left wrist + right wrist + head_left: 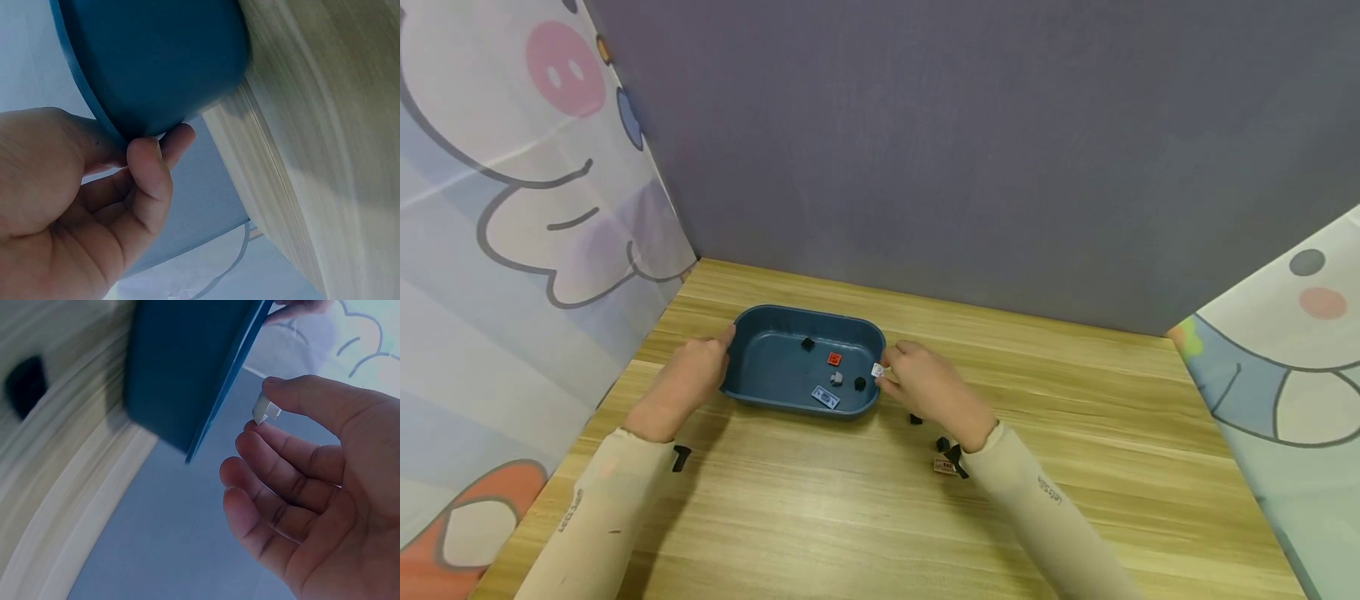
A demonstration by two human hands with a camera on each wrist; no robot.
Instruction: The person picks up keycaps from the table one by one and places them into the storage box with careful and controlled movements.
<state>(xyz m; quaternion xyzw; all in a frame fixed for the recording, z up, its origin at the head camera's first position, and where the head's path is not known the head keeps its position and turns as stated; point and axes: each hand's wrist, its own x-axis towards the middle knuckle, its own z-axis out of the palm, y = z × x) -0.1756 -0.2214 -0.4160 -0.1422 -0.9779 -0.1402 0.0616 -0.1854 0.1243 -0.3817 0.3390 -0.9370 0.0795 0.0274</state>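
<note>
A dark blue plastic tray (775,367) sits on the wooden table. My left hand (688,375) holds its left end, thumb and fingertips at the rim in the left wrist view. Just over the tray's right end, my right hand (928,379) pinches a small white square tile (877,370) between thumb and index finger; the other fingers are loosely bent. Inside the tray lie a black piece (807,343), a red tile (834,359), a small grey piece (837,379), a dark round piece (860,384) and a light blue printed tile (825,397).
Under the right forearm are black pieces (943,444) and a tan printed tile (945,467), partly covered. A black L-shaped piece (681,457) lies beside the left sleeve. A grey panel (925,167) stands behind the table, with cartoon-printed cloths at both sides.
</note>
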